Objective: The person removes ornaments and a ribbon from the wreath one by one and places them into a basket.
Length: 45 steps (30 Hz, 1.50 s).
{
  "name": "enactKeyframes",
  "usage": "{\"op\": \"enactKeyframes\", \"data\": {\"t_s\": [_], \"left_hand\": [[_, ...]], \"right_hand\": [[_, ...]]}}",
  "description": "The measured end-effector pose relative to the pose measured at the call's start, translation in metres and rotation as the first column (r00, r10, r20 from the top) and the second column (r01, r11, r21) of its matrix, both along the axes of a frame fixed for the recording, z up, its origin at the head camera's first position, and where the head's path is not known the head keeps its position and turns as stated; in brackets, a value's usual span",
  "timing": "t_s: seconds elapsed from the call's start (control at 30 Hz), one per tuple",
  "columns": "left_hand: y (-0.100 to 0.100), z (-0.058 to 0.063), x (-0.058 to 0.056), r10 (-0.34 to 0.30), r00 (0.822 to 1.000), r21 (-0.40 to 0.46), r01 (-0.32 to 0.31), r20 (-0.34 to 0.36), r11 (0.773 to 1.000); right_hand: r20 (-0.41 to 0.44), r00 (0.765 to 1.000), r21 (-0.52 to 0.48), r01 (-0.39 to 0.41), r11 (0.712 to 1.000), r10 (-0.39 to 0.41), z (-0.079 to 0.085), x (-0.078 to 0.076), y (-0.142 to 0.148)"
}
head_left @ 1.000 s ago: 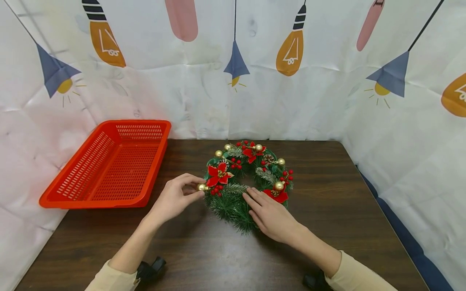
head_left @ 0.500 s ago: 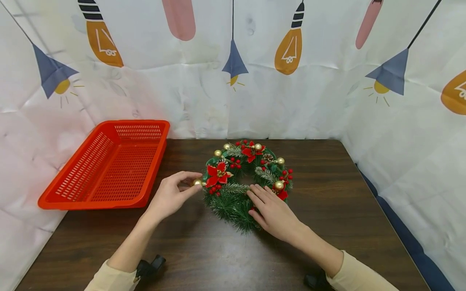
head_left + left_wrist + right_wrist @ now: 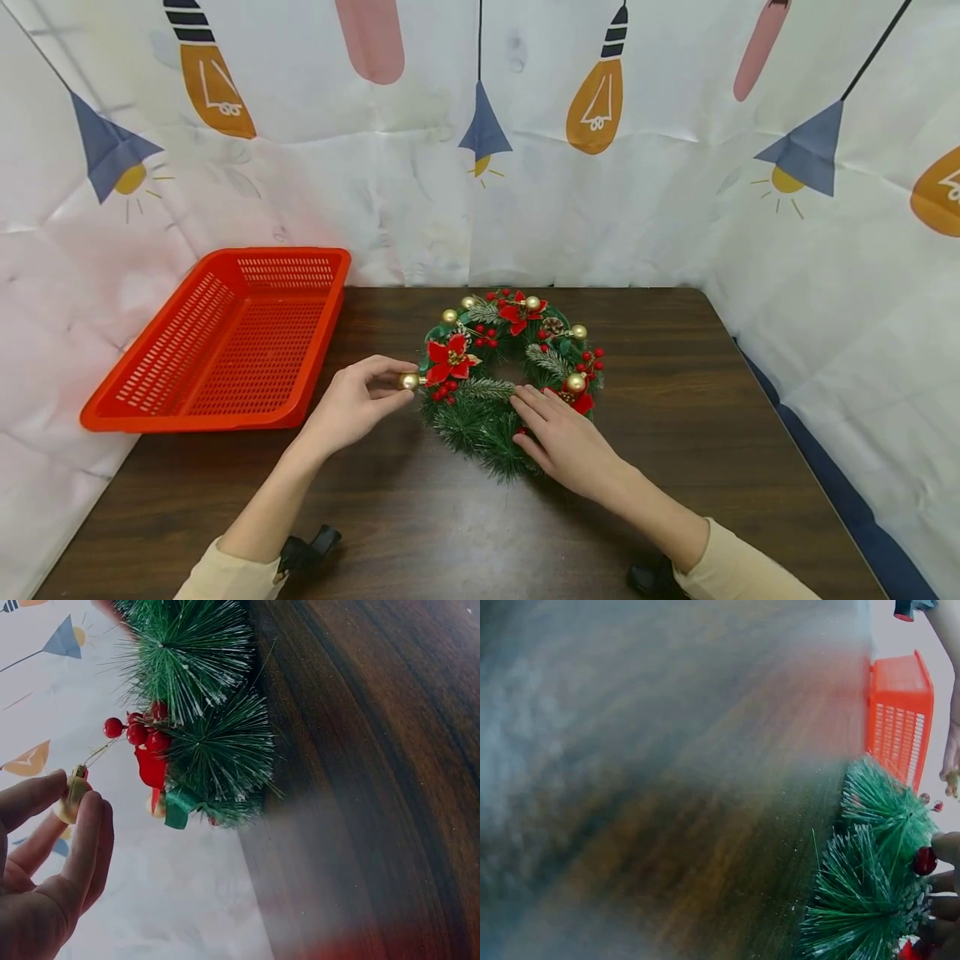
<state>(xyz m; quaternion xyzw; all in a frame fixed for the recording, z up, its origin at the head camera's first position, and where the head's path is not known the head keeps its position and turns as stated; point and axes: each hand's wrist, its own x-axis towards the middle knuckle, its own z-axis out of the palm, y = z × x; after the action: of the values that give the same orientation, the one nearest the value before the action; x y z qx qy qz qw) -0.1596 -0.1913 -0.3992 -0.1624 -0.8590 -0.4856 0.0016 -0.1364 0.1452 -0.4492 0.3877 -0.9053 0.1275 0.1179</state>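
Observation:
A green Christmas wreath (image 3: pixel 468 421) lies on the dark wooden table, trimmed with red flowers, red berries, pinecones and gold balls. At its left side my left hand (image 3: pixel 352 407) pinches a small gold ball ornament (image 3: pixel 69 801) between thumb and fingers. A thin gold loop links the ball to the wreath, beside a red poinsettia (image 3: pixel 450 358). My right hand (image 3: pixel 566 440) rests on the wreath's lower right with its fingers fairly straight, covering some needles. The right wrist view catches only the fingertips, near a red berry (image 3: pixel 925 860).
To the left on the table (image 3: pixel 465 542) stands a red plastic basket (image 3: pixel 217 421) with slotted sides. A white curtain (image 3: pixel 420 208) printed with lamps and bulbs hangs behind and along both sides. Black wrist straps (image 3: pixel 309 552) show at the sleeves.
My left hand shifted slightly left, drawing the gold ball a little outward from the wreath. My right hand slid slightly, baring a berry beside its thumb. The wreath stays in place.

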Motion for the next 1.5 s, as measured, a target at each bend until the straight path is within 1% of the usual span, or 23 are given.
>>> {"op": "enactKeyframes", "data": {"t_s": [0.17,0.27,0.53,0.87,1.13,1.27,1.4,1.5], "left_hand": [[0.0,0.002,0.001,-0.017,1.0,0.01,0.018,-0.019,1.0],[0.001,0.002,0.001,-0.026,1.0,0.023,0.027,-0.018,0.999],[0.006,0.003,0.002,-0.033,0.999,0.05,0.032,0.017,0.998],[0.012,-0.002,0.005,-0.057,0.994,0.081,0.05,0.09,0.996],[0.016,-0.001,0.01,-0.095,0.989,0.08,0.086,0.116,0.993],[0.017,-0.001,0.013,-0.116,0.987,0.082,0.107,0.114,0.991],[0.017,0.002,0.014,-0.121,0.986,0.104,0.109,0.114,0.989],[0.014,0.004,0.014,-0.113,0.987,0.127,0.098,0.114,0.987]], "right_hand": [[-0.003,1.0,0.029,-0.005,1.0,0.005,-0.002,0.002,0.0],[-0.004,1.0,0.032,-0.007,0.999,0.007,-0.002,0.003,0.001],[0.004,1.0,0.017,-0.031,0.999,0.031,-0.001,0.002,0.004],[-0.035,0.999,0.023,-0.034,0.999,0.034,-0.004,0.002,0.004],[-0.032,0.999,0.032,-0.037,0.999,0.038,-0.007,0.003,0.004],[-0.035,0.999,0.038,-0.039,0.999,0.04,-0.006,0.002,0.003],[-0.036,0.998,0.042,-0.041,0.998,0.042,-0.005,0.002,0.003],[-0.036,0.998,0.046,-0.04,0.998,0.042,-0.005,0.002,0.002]]}}
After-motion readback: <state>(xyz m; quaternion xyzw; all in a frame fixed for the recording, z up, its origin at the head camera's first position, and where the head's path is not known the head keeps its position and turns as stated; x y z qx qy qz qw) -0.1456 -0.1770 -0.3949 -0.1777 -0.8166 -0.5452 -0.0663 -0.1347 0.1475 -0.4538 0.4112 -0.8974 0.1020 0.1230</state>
